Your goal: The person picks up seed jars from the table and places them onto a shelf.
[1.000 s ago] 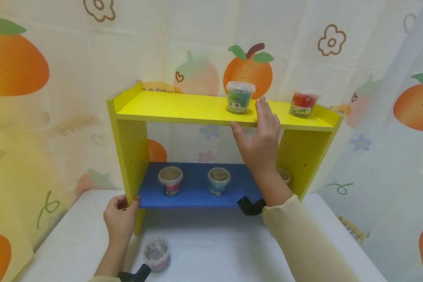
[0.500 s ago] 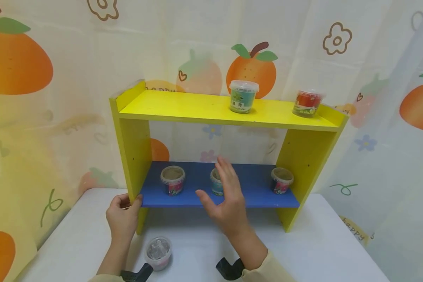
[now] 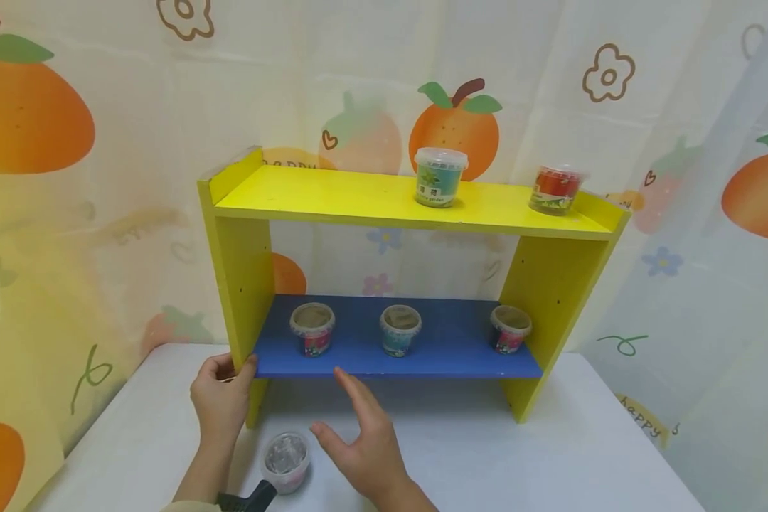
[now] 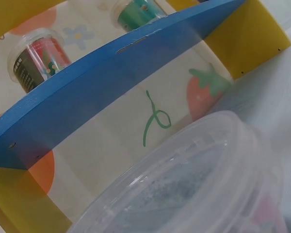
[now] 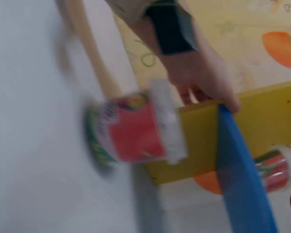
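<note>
My left hand [image 3: 220, 395] grips the front edge of the left side panel of a yellow and blue shelf [image 3: 448, 361], thumb in front and fingers curled behind. Below it, a clear-lidded tub [image 3: 286, 464] stands on the white table; its red and pink label [image 5: 136, 131] shows, blurred, in the right wrist view. My right hand [image 3: 368, 448] hovers to the right of this tub, thumb and fingers spread, holding nothing. Close up in the left wrist view is the tub's translucent lid [image 4: 184, 179].
On the blue board stand a pink-labelled tub [image 3: 313, 331], a blue-labelled tub [image 3: 398, 333] and another pink tub [image 3: 510, 331]. The yellow top carries a green tub [image 3: 439, 181] and a red tub [image 3: 555, 190]. Behind hangs a fruit-patterned curtain [image 3: 333, 57].
My right hand has come down and leftward from the top board, past the blue board, to beside the tub on the table. The left hand keeps its grip on the side panel.
</note>
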`<action>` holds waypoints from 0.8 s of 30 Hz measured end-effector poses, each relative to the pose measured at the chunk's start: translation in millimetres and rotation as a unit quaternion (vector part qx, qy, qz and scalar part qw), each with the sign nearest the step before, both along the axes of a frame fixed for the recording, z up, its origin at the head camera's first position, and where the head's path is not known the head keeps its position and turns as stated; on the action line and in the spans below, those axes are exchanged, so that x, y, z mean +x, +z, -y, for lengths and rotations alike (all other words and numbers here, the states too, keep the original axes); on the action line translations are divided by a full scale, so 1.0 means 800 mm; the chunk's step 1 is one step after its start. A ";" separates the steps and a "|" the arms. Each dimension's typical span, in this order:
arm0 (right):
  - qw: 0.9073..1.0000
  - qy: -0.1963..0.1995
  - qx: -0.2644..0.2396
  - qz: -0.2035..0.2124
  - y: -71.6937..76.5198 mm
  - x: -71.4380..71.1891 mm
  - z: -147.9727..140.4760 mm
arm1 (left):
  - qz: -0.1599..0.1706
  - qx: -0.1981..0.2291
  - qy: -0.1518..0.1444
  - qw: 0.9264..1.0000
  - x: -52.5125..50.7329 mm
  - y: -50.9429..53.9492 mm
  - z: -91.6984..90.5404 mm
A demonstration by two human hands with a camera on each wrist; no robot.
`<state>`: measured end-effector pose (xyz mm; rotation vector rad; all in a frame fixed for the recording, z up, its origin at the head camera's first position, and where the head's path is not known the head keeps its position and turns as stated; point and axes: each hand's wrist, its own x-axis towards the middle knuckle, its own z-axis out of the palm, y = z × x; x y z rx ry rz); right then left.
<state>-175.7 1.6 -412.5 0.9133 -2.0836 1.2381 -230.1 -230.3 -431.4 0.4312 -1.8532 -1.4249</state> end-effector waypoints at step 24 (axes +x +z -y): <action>0.895 0.130 0.034 0.426 -0.072 0.006 0.028 | 0.025 -0.002 0.005 1.000 0.000 0.002 0.000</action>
